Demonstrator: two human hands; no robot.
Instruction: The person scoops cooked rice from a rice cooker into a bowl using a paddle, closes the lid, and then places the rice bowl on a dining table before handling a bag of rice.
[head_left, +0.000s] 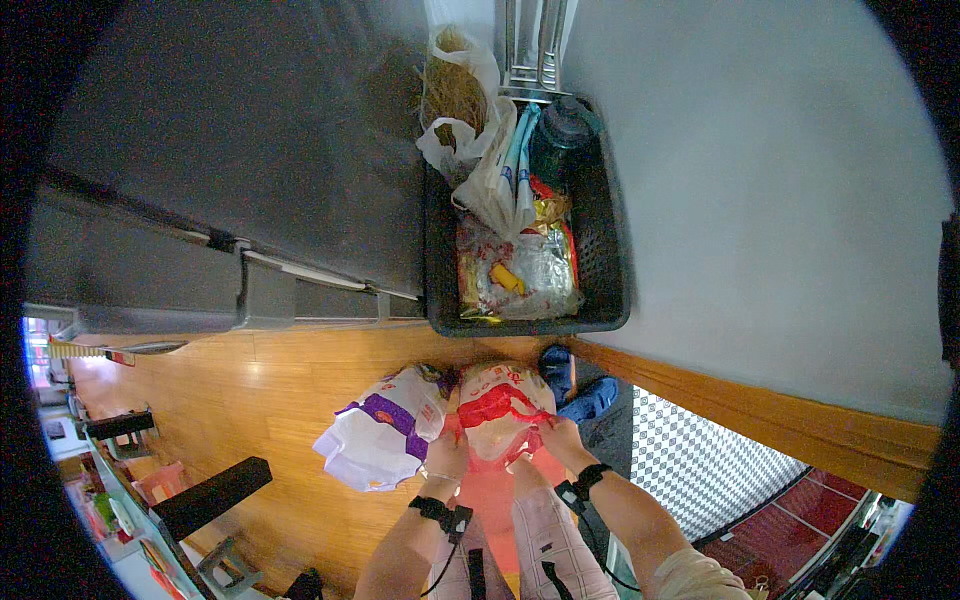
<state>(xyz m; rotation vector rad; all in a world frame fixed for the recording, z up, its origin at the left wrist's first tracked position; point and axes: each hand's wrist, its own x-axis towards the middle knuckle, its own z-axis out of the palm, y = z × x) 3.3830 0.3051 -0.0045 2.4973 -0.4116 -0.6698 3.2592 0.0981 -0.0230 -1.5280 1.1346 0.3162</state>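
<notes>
My left hand (445, 454) and my right hand (561, 441) grip opposite sides of the mouth of a red-and-white printed plastic bag (495, 411). The bag stands upright on the floor in front of my knees, its rim pulled apart between them. What lies inside cannot be made out clearly. Just left of it, close to my left hand, is a white-and-purple plastic bag (390, 424), slumped on the wooden floor. Both bags bear writing. A black strap with a small device sits on each wrist.
A dark plastic basket (439, 285) ahead holds plastic bags (495, 180), a dark bottle (562, 131) and a yellow item (508, 278). Blue slippers (589, 399) lie right of the bags, beside a patterned mat (697, 442). A grey wall (750, 187) rises right; a dark appliance (247, 165) stands left.
</notes>
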